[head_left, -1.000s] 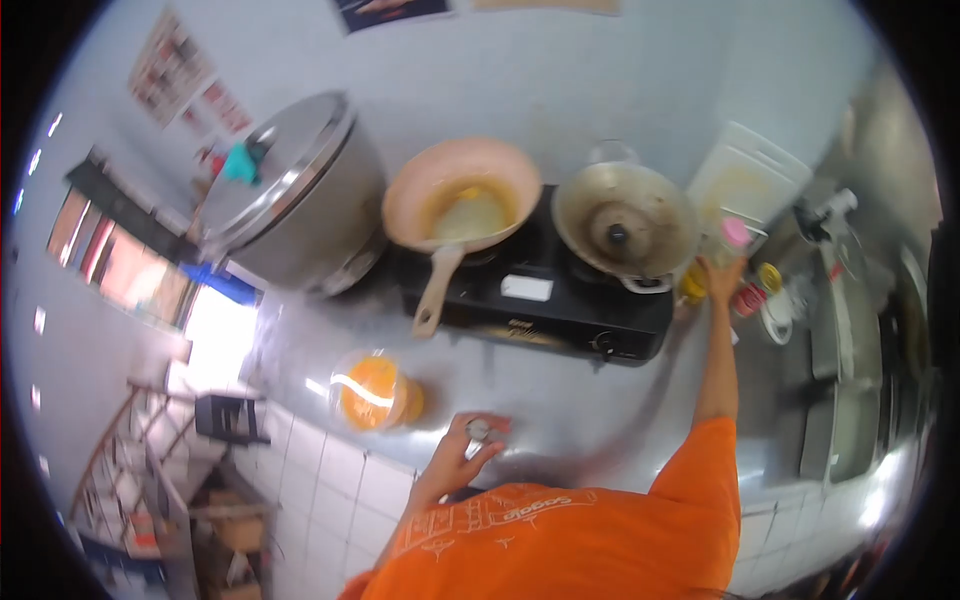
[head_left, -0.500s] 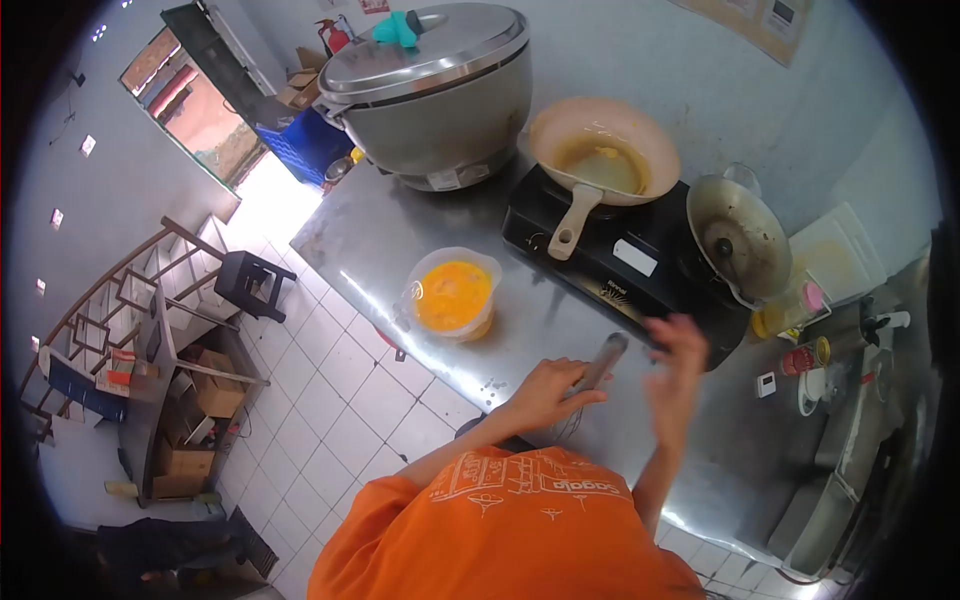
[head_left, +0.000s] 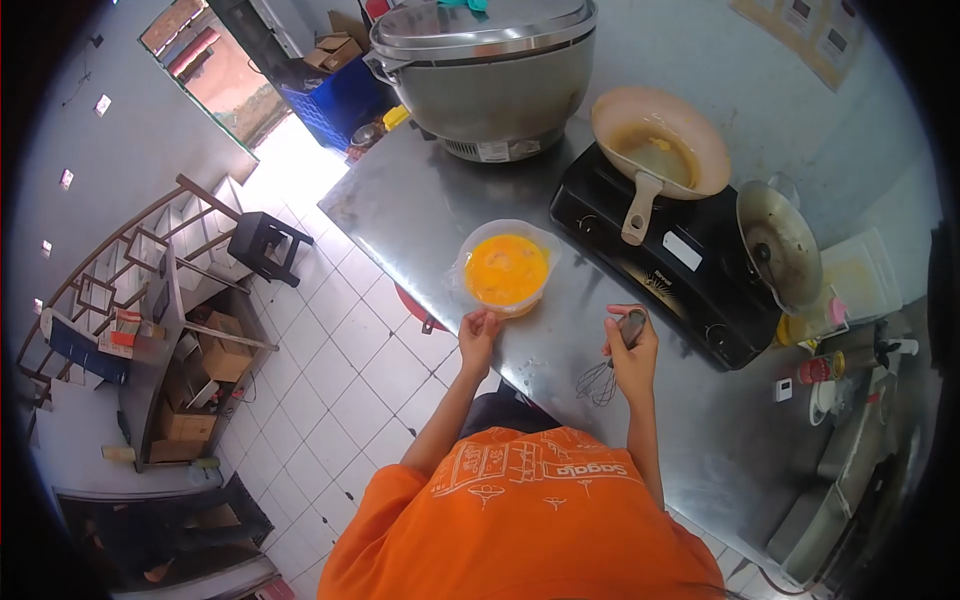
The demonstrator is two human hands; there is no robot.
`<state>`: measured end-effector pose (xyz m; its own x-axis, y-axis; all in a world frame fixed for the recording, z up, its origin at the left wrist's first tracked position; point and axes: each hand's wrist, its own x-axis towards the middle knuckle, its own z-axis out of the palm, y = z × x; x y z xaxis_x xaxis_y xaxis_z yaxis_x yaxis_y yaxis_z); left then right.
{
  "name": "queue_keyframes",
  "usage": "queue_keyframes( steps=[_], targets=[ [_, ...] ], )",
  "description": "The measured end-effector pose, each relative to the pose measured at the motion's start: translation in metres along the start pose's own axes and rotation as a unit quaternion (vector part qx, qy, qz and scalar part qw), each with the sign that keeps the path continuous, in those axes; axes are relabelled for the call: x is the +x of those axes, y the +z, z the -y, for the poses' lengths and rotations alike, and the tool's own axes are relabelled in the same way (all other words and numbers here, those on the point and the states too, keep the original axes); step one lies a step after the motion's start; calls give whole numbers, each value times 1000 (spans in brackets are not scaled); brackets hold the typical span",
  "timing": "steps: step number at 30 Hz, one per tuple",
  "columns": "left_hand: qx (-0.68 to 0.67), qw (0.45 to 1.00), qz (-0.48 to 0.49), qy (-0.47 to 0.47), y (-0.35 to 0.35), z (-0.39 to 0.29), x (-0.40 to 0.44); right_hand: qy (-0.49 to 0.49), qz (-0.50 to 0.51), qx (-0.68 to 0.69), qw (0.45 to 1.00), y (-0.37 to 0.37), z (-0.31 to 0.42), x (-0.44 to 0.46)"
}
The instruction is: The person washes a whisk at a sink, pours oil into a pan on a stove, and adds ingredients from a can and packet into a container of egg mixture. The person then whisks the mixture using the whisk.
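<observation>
A translucent plastic bowl [head_left: 548, 240] of orange-yellow beaten egg [head_left: 507, 268] stands on the steel counter near its edge. At the bowl's near side is my left hand [head_left: 477, 342], its fingers pinched together against the lower wall; the exact grip is partly hidden. My right hand [head_left: 634, 360] is closed around the handle of a wire whisk [head_left: 598, 382]. The whisk points down and to the left, low over the counter and apart from the bowl.
Behind the bowl is a large lidded metal cooker [head_left: 490, 90]. A black gas stove [head_left: 655, 265] bears a light frying pan [head_left: 700, 120] and a darker pan [head_left: 800, 250]. Jars [head_left: 820, 368] and a sink [head_left: 815, 520] lie at right. Left of the counter is tiled floor [head_left: 340, 350] with a black stool [head_left: 268, 247].
The whisk has passed from my left hand to my right hand and now points downward. My left hand has moved to the bowl. The view has shifted, so the counter items appear farther right.
</observation>
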<state>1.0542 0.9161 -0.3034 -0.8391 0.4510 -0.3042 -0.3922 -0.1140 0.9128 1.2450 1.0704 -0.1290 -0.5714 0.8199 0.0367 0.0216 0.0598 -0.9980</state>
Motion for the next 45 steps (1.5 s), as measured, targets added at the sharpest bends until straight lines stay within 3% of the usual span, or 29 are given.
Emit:
queue_keyframes(
  steps=[2,5,7,8,10,12,15,17,20,22,24,27,29,30,32,34,36,38,40,42,44,45],
  targets=[
    [40,999,13,29,-4,3,4,7,-17,6,1000,0,-1,2],
    [33,997,60,-30,-4,-29,-12,0,-41,5,999,-2,-2,6],
    [102,972,206,-47,3,-89,-40,6,-56,-4,998,-12,-1,8],
    [105,971,210,-48,11,-121,-51,15,-68,-10,998,-15,-1,8],
    [119,958,252,68,34,-181,-58,12,-84,-14,996,-23,1,10],
    [277,928,203,147,53,-216,-36,10,-99,-20,995,-26,7,8],
    [229,920,272,162,95,-236,2,11,-136,-30,990,-29,18,6],
    [165,924,337,69,121,-240,17,-5,-124,-37,992,-31,23,3],
    [93,889,433,115,152,-269,12,-7,-141,-49,989,-31,31,-4],
    [91,905,371,188,169,-288,31,-21,-149,-49,987,-27,33,-9],
    [22,934,294,200,179,-304,67,-38,-154,-52,986,-27,38,-11],
    [2,940,178,290,169,-318,134,-94,-107,56,988,-25,62,-13],
    [-1,937,70,343,150,-330,157,-232,-3,316,920,-17,88,-6],
    [-17,928,17,372,137,-335,166,-233,-9,316,920,-11,103,-1],
    [-56,921,-78,378,106,-339,186,-318,40,410,854,6,128,14],
    [11,906,-125,405,71,-335,189,-316,58,394,861,31,128,38],
    [46,894,-115,431,36,-317,197,-245,47,329,911,59,110,65],
    [104,892,-139,418,14,-298,182,-176,20,284,942,92,100,86],
    [125,917,-151,349,-3,-277,170,-111,27,234,965,120,89,101],
    [132,929,-135,317,-19,-253,166,-174,39,194,965,144,58,118],
    [154,934,-111,302,-32,-229,162,-42,93,129,986,150,32,121],
    [188,924,-100,318,-48,-212,171,-21,115,64,991,148,29,119]
  ],
)
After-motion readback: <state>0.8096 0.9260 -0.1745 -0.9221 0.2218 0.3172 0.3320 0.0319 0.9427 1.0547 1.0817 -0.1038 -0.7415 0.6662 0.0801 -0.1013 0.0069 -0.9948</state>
